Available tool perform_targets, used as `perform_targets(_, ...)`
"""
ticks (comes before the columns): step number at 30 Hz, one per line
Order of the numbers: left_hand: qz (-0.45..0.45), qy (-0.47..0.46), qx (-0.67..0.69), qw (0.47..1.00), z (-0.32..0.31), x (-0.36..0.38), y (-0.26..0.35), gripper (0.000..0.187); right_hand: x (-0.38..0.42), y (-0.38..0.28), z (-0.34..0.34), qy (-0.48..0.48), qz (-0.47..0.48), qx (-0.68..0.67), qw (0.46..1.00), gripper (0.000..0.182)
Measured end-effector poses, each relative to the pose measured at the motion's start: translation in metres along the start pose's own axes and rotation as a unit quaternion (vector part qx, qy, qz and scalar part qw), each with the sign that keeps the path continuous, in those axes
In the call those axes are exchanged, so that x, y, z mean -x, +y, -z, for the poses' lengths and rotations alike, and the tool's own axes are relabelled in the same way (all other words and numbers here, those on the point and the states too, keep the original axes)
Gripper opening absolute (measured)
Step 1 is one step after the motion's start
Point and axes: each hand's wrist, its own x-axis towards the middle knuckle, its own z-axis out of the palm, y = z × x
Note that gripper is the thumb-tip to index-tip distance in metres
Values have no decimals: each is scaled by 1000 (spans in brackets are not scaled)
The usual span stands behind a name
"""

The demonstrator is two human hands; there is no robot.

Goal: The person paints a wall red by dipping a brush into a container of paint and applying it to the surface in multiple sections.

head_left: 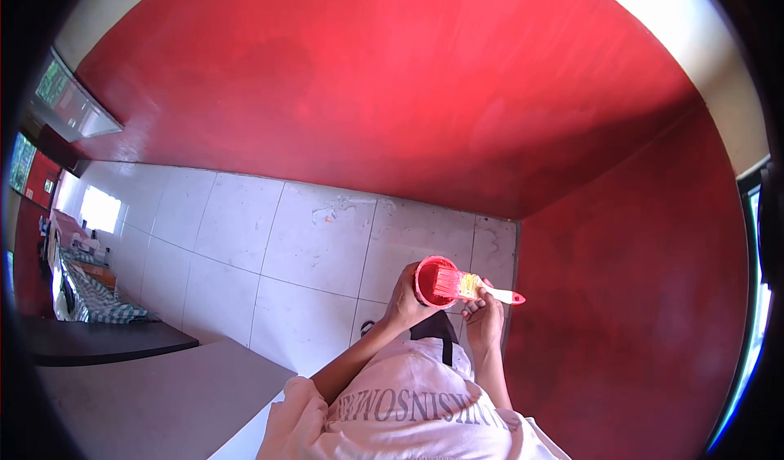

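Note:
My left hand [405, 297] is wrapped round the side of a paint cup [421, 274] with red paint inside and red smears on its rim. In my right hand [485, 315] is a paintbrush [495, 295], gripped by its pale handle with a red end. The brush lies level across the cup's right rim. Its bristles, coated in red, are over the cup's mouth, and its yellowish metal band shows paint marks. My right fingers are close beside the cup.
A red wall [367, 76] spans the front and meets another red wall [629, 297] at a corner on the right. Pale floor tiles [302, 317] lie below. A grey tabletop [163, 395] is at lower left, beyond it a checked cloth [102, 297].

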Motion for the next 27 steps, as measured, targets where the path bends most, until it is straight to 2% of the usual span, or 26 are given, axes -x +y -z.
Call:
perform_targets(3,17,6,22,1000,-2,-15,-13,86,-15,-6,-23,9,-53,14,998,34)
perform_targets(7,54,14,-24,998,0,-40,-29,93,-57,-4,-28,-34,-116,-25,992,30)
perform_targets(12,77,62,-20,995,7,-86,-48,86,-120,-6,-49,-109,-197,-40,974,33)
perform_targets(18,138,78,-33,987,-14,-110,-113,95,-173,-16,-79,-134,-211,-116,961,29)
perform_targets(20,124,78,-26,989,-17,-128,-138,93,-196,-22,-93,-127,-171,-109,971,27)
perform_targets(23,102,87,-15,991,-25,-137,-194,91,-255,-17,-80,-144,-96,-93,980,28)
perform_targets(25,115,87,-14,989,-26,-132,-233,90,-292,-23,-84,-110,58,-27,992,31)
perform_targets(27,134,86,-15,987,-26,-122,-269,90,-317,-37,-114,-92,278,143,945,39)
